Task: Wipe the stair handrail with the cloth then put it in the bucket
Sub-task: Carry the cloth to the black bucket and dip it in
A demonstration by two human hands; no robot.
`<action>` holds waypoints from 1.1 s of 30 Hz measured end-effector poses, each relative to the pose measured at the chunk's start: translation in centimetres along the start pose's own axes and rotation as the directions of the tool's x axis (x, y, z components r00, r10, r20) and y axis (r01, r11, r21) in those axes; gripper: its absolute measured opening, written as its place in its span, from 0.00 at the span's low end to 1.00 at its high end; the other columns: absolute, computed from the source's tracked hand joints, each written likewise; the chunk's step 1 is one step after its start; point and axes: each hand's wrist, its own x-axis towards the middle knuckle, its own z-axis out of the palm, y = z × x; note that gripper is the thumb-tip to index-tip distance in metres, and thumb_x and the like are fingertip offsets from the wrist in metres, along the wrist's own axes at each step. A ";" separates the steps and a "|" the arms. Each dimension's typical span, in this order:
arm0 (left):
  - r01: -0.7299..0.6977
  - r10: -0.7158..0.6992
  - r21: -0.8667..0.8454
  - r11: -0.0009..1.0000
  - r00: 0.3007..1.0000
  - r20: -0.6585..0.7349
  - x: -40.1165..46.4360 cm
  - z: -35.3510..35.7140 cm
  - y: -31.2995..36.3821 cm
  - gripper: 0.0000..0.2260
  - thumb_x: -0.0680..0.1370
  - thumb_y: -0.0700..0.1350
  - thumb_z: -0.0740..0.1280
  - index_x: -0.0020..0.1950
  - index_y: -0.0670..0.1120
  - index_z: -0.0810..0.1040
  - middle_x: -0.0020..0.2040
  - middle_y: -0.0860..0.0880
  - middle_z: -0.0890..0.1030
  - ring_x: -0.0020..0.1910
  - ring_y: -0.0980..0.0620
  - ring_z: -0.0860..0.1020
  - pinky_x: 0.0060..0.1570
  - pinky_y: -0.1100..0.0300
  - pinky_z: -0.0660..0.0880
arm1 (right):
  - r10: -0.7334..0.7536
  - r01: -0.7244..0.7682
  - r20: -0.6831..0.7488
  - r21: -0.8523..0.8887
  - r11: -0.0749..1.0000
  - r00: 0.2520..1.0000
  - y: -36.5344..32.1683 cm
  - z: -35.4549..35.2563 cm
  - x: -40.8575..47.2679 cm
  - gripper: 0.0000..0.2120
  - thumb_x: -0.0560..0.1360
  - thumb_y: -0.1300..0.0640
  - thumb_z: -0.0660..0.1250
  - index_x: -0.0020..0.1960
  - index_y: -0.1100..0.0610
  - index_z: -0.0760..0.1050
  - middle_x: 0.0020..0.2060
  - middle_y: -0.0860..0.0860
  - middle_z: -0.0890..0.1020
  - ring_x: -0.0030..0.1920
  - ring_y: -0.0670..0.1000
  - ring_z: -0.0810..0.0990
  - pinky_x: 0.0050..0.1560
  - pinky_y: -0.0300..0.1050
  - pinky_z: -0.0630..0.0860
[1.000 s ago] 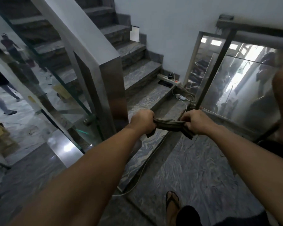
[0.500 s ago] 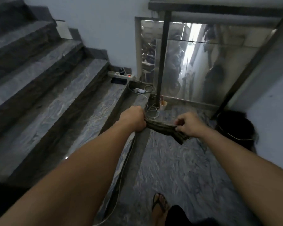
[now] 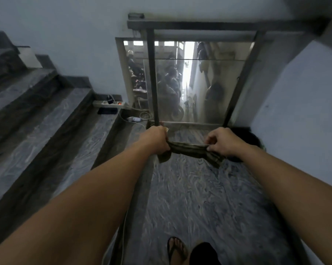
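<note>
A dark, rolled-up cloth (image 3: 190, 149) is stretched between my two hands above the landing floor. My left hand (image 3: 156, 139) is closed around its left end, and a short tail hangs below the fist. My right hand (image 3: 221, 142) pinches the right end with fingers and thumb. A black bucket (image 3: 254, 139) stands on the floor in the right corner, mostly hidden behind my right hand and wrist. A metal handrail (image 3: 218, 25) tops a glass panel ahead, with two dark posts under it.
Grey marble steps (image 3: 52, 119) climb on the left. A white power strip (image 3: 108, 104) with plugs and cables (image 3: 140, 117) lies on a step near the glass. A white wall (image 3: 299, 111) closes the right side. My sandalled foot (image 3: 177, 249) is at the bottom.
The view has swung right, away from the slanted steel handrail to the landing's glass panel and bucket corner. Both hands keep hold of the cloth, now stretched wider.
</note>
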 end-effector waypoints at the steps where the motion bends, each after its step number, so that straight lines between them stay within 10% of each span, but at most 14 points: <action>1: -0.008 0.008 0.000 1.000 1.000 0.007 0.3 0.2 0.6 0.07 0.72 0.46 0.71 0.49 0.45 0.81 0.46 0.47 0.81 0.46 0.49 0.80 0.50 0.51 0.80 | 0.006 -0.006 -0.010 0.000 1.000 1.000 0.6 -0.3 -0.4 0.07 0.67 0.59 0.76 0.39 0.47 0.81 0.37 0.46 0.81 0.41 0.48 0.80 0.46 0.43 0.76; 33: -0.241 0.211 0.129 0.962 0.955 0.208 38.9 13.3 23.3 0.14 0.74 0.51 0.67 0.55 0.45 0.81 0.53 0.43 0.83 0.54 0.44 0.80 0.53 0.53 0.77 | 0.429 -0.419 -0.118 0.101 0.902 0.895 33.6 -9.3 17.0 0.08 0.68 0.62 0.70 0.38 0.50 0.83 0.33 0.48 0.82 0.39 0.51 0.81 0.46 0.45 0.78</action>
